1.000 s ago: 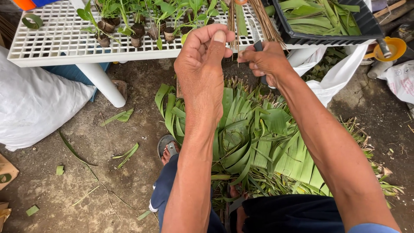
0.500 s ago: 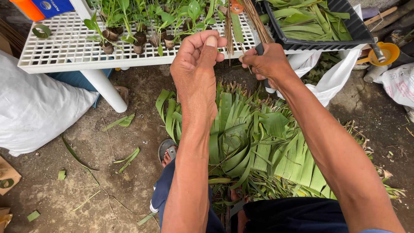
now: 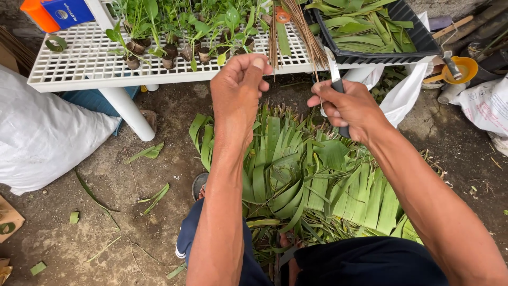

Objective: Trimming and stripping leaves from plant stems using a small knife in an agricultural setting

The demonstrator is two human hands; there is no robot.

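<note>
The person is wearing nothing on the forearms or on the hands: the left hand (image 3: pixel 239 87) and the right hand (image 3: pixel 349 108) are showing bare, with no gloves, rings, watch or bracelets, and no sleeve is reaching down as far as the wrists or elbows. Lower in the view the person is wearing dark navy shorts (image 3: pixel 338 265) of a plain cloth, the left leg of them ending in a hem with a thin pale edge. Below that hem a foot is showing in a grey sandal (image 3: pixel 200 186).
</note>
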